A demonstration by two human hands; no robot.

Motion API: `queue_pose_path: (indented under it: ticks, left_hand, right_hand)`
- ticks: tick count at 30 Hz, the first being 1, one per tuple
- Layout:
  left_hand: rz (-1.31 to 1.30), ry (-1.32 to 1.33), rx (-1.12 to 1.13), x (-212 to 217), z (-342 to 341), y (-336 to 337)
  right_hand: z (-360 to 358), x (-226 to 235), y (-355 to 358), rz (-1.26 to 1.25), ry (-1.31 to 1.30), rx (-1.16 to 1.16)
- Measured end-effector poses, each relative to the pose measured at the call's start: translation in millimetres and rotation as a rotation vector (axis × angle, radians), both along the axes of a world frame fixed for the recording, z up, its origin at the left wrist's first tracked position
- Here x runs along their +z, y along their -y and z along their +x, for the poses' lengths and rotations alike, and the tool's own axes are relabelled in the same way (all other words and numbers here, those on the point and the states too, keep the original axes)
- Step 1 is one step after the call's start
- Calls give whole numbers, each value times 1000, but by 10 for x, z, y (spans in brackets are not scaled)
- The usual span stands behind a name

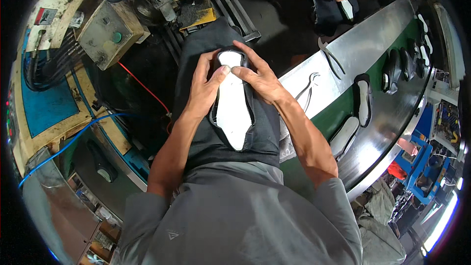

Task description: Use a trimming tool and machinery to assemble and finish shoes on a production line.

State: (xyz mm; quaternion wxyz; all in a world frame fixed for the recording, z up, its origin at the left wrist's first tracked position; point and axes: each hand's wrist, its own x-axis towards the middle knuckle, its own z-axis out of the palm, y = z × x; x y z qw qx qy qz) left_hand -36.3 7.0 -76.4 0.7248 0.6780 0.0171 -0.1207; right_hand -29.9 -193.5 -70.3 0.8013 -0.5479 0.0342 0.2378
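1 item: black shoe upper [234, 99] with white insole, sole-up on lap.
Left hand [203, 86]: fingers curled round toe.
Right hand [259, 77]: thumb pressing insole.
Handling: likely light, pliable; hold by edges.

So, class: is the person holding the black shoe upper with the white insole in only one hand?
No: both the left hand and the right hand grip the black shoe upper on the lap.

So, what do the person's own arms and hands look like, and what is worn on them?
Both hands, the left hand and the right hand, are bare: no gloves, rings or watch show. The forearms are bare too. Short grey sleeves of a grey shirt end near the elbows.
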Motion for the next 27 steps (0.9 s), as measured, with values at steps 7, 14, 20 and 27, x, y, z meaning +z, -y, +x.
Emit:
queue_pose_path:
  ticks: [7,14,20,27]
  left_hand:
    - [65,-215,-52,13,71,72]
    - [-69,-406,-261,259,-640,-325]
    - [-583,-634,-93,380,-650,-185]
    - [-711,-665,-241,448,-261,-623]
  right_hand:
    - [-23,-203,-10,-78,-59,-97]
    - [-1182,234,10,-795,414,-34]
    - [-1209,828,-197,-1385,699,438]
    - [-939,916,15,-1104,667,259]
